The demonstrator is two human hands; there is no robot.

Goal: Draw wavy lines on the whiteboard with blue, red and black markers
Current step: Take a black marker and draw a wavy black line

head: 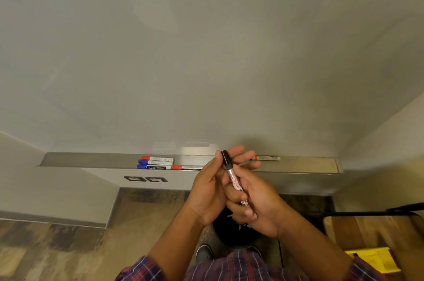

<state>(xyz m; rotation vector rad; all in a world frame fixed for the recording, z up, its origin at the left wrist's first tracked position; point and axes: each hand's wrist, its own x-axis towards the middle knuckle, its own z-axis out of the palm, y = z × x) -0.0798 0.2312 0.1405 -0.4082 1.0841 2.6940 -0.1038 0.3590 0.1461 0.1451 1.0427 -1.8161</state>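
Whiteboard (pixel 206 51) blank above tray (pixel 91 159) holding markers (pixel 156 162).

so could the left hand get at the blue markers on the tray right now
Probably yes. The left hand is open beside the black marker, which the right hand grips. The blue markers lie uncovered on the tray, just to its left, with nothing between.

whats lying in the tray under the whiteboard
In the tray: a red-capped marker, two blue-capped markers stacked in front of it, another red-capped one, and one at right. The hands cover the tray's middle.
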